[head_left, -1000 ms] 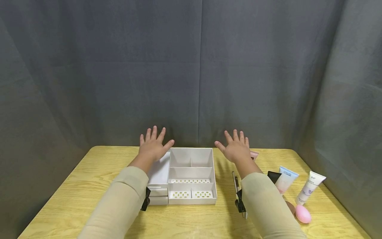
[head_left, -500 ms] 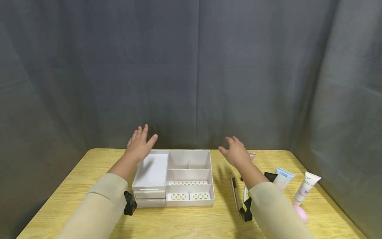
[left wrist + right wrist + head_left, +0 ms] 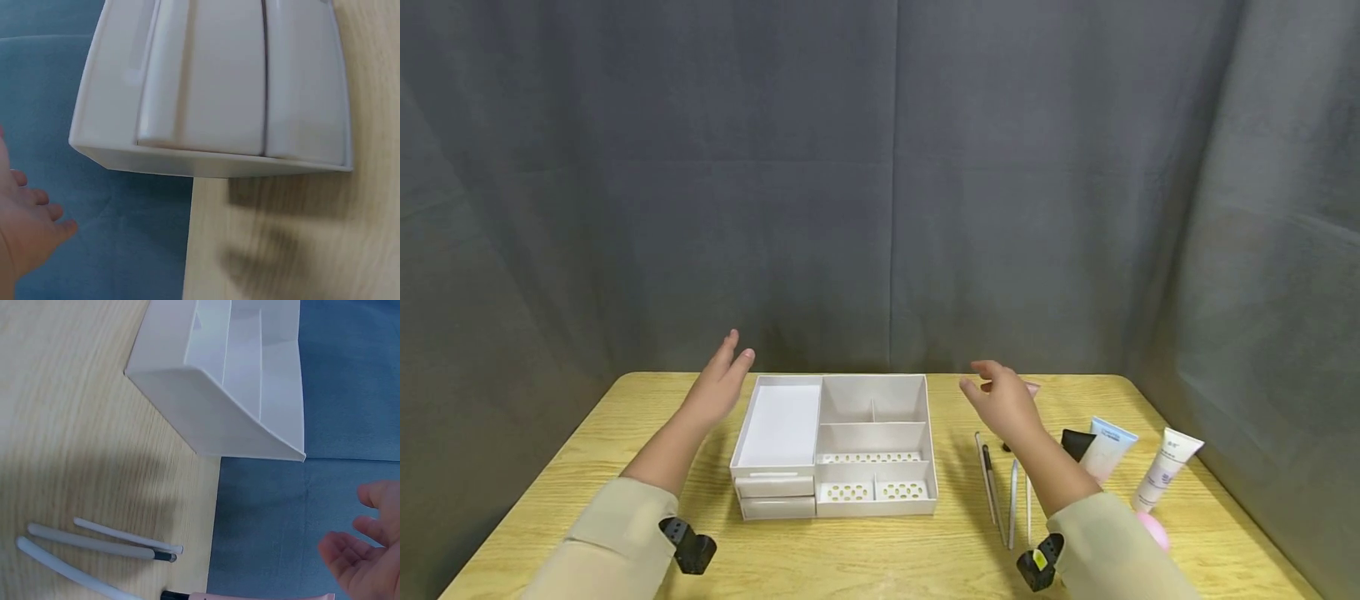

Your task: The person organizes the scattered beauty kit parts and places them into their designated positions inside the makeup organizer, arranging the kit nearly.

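A white desktop organizer point(image 3: 874, 429) stands on the table, with open compartments on its right and two small drawers point(image 3: 777, 497) under a flat top on its left. In the head view my left hand point(image 3: 713, 392) hovers left of it, fingers extended, touching nothing. My right hand point(image 3: 1006, 407) is raised to the right of the organizer, its fingers loosely bent and holding nothing. Below that hand lie several slim pencil-like sticks point(image 3: 992, 487). A pink tube point(image 3: 262, 597) with a black cap is nearest to it, partly hidden behind the hand in the head view.
Right of my right forearm are a black item point(image 3: 1077, 443), a blue-and-pink tube point(image 3: 1108, 450), a white tube point(image 3: 1167, 468) and a pink egg-shaped sponge point(image 3: 1152, 530), partly covered by the sleeve. A grey curtain point(image 3: 880, 208) hangs behind the wooden table point(image 3: 850, 554).
My left hand has swung left, away from above the organizer, and turned edge-on. My right hand has moved slightly right and lower, its spread fingers now loosely bent. The organizer's left side has become visible.
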Demonstrator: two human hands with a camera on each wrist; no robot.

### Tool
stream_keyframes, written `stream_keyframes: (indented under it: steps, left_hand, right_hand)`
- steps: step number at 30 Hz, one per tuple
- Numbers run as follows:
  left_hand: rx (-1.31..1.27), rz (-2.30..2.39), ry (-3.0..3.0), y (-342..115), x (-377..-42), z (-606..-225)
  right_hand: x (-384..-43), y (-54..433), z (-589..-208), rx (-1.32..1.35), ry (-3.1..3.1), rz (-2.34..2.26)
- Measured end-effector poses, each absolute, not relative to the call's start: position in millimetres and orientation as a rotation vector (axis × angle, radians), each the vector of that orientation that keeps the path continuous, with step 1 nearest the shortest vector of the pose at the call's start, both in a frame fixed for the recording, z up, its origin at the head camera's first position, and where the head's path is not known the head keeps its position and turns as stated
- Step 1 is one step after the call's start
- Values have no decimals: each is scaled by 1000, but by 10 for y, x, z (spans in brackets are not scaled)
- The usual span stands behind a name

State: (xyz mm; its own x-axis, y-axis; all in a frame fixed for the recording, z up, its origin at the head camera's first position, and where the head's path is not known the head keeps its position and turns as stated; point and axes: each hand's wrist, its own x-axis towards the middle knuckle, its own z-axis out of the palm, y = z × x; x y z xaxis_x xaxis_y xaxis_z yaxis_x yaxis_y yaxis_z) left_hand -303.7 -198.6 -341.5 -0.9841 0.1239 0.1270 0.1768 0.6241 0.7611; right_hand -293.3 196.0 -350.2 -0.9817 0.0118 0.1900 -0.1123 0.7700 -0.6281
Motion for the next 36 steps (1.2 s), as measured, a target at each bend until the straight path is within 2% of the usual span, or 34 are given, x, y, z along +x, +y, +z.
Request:
stream_keyframes:
  steps: [9, 36]
  left_hand:
    - [-135, -1457, -2764, -2043, -2867, -3601]
    - [-125, -1817, -2680, -2060, -2433, -4064]
  right_hand:
    - [-2706, 2093, -3546, 13, -2722, 1133]
    - [-2092, 2411, -3981, -276, -2557, 1655]
